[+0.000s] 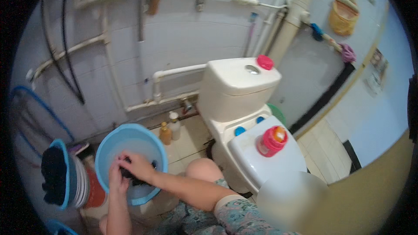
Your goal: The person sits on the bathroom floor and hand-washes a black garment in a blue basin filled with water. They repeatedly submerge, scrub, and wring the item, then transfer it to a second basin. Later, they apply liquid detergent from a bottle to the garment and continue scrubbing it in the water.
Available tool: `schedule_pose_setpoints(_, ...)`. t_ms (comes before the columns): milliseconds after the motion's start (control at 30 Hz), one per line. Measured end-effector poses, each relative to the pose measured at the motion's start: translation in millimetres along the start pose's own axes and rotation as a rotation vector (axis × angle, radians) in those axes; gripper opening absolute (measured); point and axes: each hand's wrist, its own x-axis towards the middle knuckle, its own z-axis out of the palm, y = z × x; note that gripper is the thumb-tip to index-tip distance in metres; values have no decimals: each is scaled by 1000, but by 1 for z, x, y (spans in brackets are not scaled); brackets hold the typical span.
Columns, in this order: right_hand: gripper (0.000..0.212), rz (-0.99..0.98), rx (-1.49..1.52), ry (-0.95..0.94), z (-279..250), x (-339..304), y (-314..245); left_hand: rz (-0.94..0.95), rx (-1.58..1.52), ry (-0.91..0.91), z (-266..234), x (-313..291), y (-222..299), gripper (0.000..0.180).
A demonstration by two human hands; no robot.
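Showing a white toilet [244, 104] against the tiled wall | a round blue basin [130, 148] is set on the floor, left of it | a pink container [271, 141] is stood on the toilet lid | two small bottles [170, 129], amber and pale, are stood beside the basin | a dark wet cloth [130, 175] is clutched inside the basin by left hand [116, 176] and right hand [137, 165], each grip closed on it.

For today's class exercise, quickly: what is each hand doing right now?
Left hand: closed on the dark cloth in the blue basin.
Right hand: closed on the same dark cloth.
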Motion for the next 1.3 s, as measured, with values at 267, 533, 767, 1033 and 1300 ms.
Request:
schedule_pose_setpoints(267, 34, 82, -722, -284, 27, 3, 5, -100, -170, 352, 31, -9, -11, 39)
schedule_pose_setpoints(533, 24, -566, -1034, -54, 56, -11, 5, -208, -510, -147, -26, 2, -18, 43)
schedule_pose_setpoints(767, 34, 273, -176, -170, 14, 46, 20, -236, -644, -324, -40, 4, -9, 45)
schedule_pose_setpoints(1033, 46, 299, -72, -933, 33, -5, 71, 161, -676, -471, -74, 10, 56, 43)
schedule_pose_setpoints(1300, 43, 648, 579, -211, -6, 24, 54, 82, -359, 288, -65, -9, 69, 28)
